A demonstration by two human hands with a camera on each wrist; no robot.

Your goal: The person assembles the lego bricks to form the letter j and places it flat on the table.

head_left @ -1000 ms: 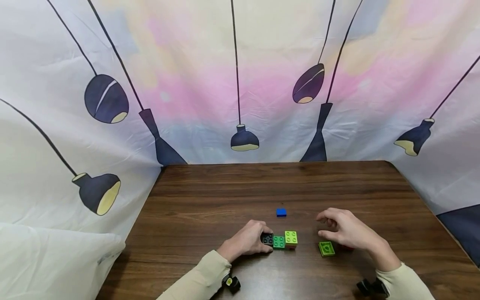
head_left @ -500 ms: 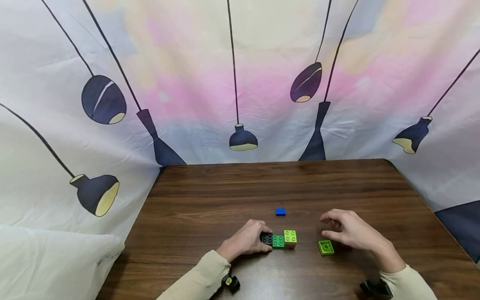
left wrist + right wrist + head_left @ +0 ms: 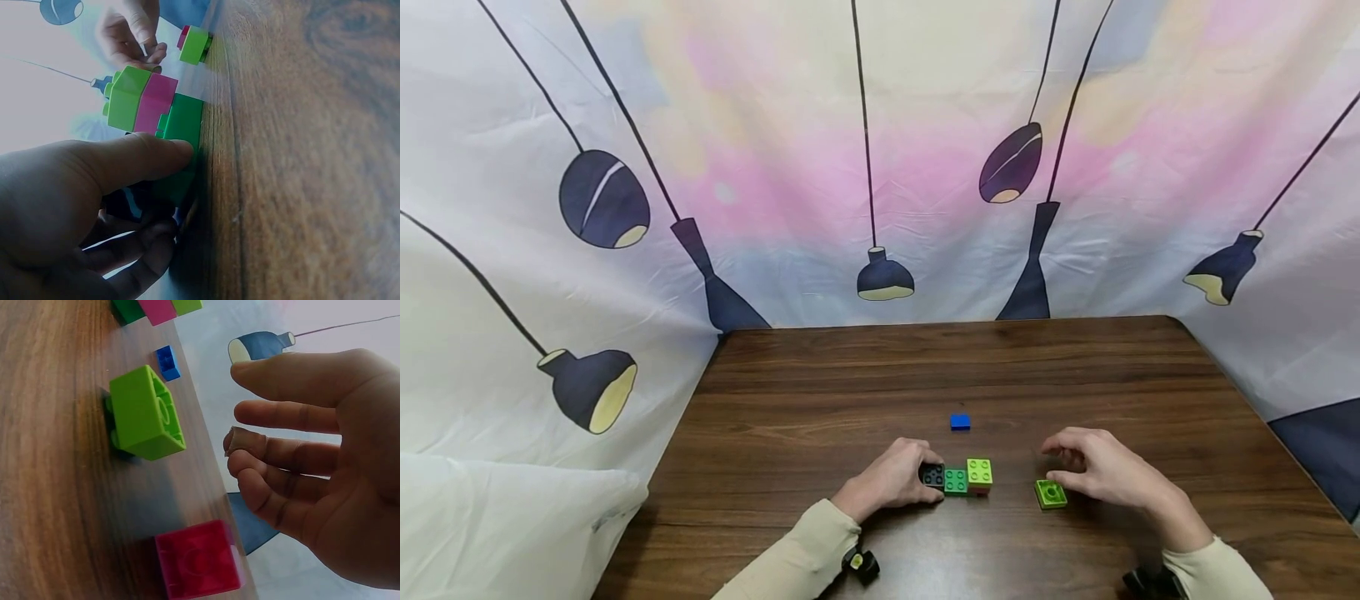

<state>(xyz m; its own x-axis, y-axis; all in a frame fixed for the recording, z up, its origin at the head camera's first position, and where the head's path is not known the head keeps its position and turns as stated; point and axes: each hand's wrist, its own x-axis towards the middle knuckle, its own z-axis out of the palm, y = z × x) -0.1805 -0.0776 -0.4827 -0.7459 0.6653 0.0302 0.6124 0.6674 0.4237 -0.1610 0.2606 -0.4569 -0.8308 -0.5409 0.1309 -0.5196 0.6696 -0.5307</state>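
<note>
My left hand point(image 3: 891, 477) grips the left end of a joined row of toy building bricks, thumb on the near side. The row has a black brick point(image 3: 933, 476), a green brick point(image 3: 956, 482), then a pink brick point(image 3: 156, 103) with a lime green brick point(image 3: 979, 472) on top. Relaxed and holding nothing, my right hand point(image 3: 1108, 468) hovers beside a loose lime green brick point(image 3: 134, 415). That brick lies upside down, hollow side up. A loose pink brick point(image 3: 199, 559), also hollow side up, lies near it, hidden under the right hand in the head view.
A small blue brick point(image 3: 960, 422) lies farther back on the brown wooden table point(image 3: 820, 375). Behind the table hangs a cloth point(image 3: 790, 183) printed with lamps. More white cloth point(image 3: 512, 525) bulges at the left.
My right hand has shifted slightly right and toward me, its thumb still close to the loose lime brick. My left hand keeps its hold on the row. The head view has turned slightly.
</note>
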